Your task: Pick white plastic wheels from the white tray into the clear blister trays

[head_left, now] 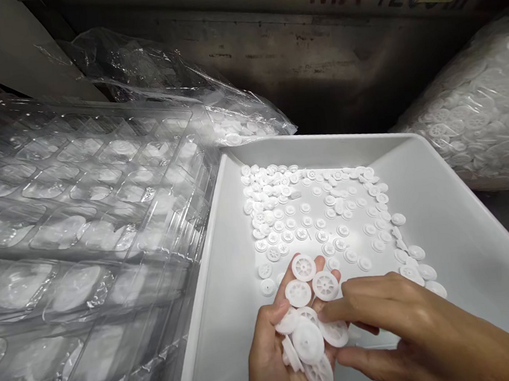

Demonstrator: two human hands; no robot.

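Fingers point(340, 309) over cupped wheels point(308, 336) (palm up)

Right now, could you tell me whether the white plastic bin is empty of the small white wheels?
No, many small white wheels lie across the floor of the white plastic bin.

Wheels point(320, 214) in tray point(442, 207); blister trays point(81, 233) left, bag point(483, 112) right behind

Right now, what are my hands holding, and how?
The left hand cups a pile of white wheels in its palm. The right hand touches the pile with its fingertips; whether it grips one can't be told.
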